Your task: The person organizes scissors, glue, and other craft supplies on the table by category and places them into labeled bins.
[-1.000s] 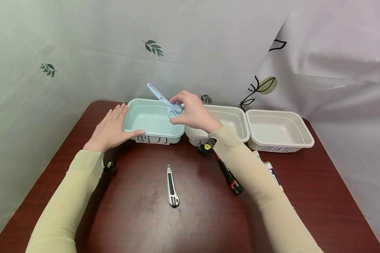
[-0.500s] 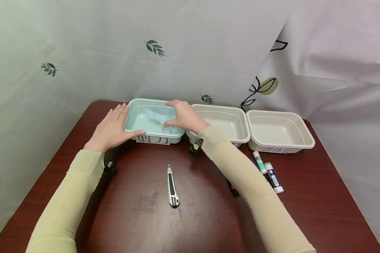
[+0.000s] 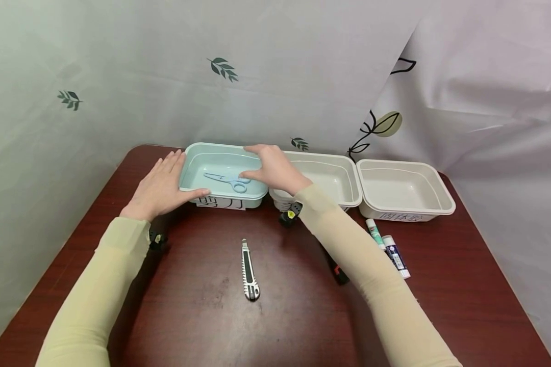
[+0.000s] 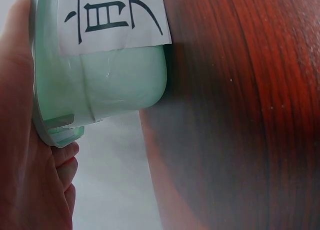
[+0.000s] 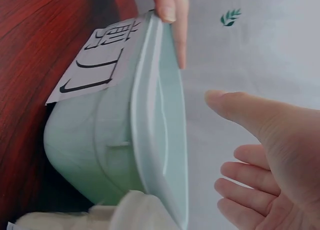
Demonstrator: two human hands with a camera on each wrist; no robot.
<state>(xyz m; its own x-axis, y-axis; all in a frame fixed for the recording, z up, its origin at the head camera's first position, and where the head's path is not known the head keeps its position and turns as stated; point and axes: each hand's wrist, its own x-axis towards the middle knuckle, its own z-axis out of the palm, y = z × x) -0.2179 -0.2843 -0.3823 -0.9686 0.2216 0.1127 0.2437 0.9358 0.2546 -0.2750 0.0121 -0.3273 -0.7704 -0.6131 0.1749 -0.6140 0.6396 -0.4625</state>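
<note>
Head: scissors [image 3: 230, 180], one pair, lying in the mint tub [image 3: 255, 198] near the worktop [image 3: 188, 300]'s far-left corner; left hand [image 3: 158, 187], fingers straight, at the tub's left edge. Left wrist: that hand against the tub. Right wrist: right hand [image 5: 292, 150], grip apart, bare. We judge placing done; our next move calls for drawing clear.

White paper label [image 3: 221, 203], mint-green rectangular plastic bin [image 3: 254, 202]: "剪刀". Right of that bin, cream rectangular plastic bin [image 3: 332, 178]: label mostly hidden. Farther right, second cream rectangular plastic bin [image 3: 406, 192]: "固体胶".
</note>
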